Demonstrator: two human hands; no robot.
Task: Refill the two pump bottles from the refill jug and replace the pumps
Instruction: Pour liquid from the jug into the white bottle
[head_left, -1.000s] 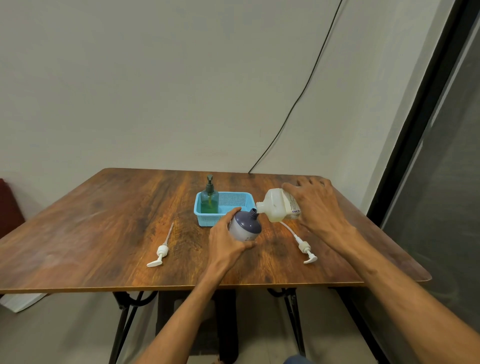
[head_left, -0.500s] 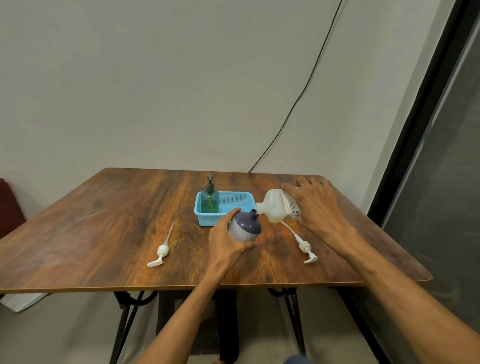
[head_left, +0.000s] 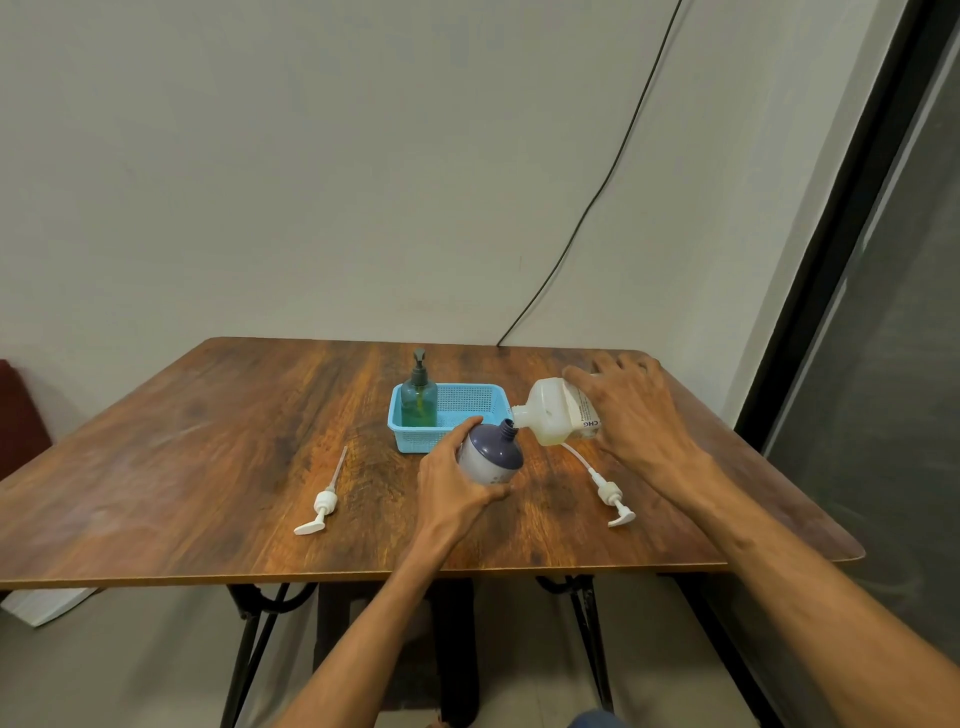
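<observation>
Indoors, over a brown wooden table (head_left: 208, 467), left hand (head_left: 457, 493) grips round purple bottle (head_left: 491, 456); right hand (head_left: 634, 415) clasps tilted white jug (head_left: 550, 415).

jug (head_left: 549, 418) tilted over open bottle (head_left: 488, 460), both held

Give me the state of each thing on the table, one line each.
Purple bottle: pump off, tilted, gripped by left hand.
Refill jug: tipped, spout at the purple bottle's neck, held by right hand.
Green bottle: pump on, upright in basket.
Left pump: lying loose on table.
Right pump: lying loose on table.
</observation>
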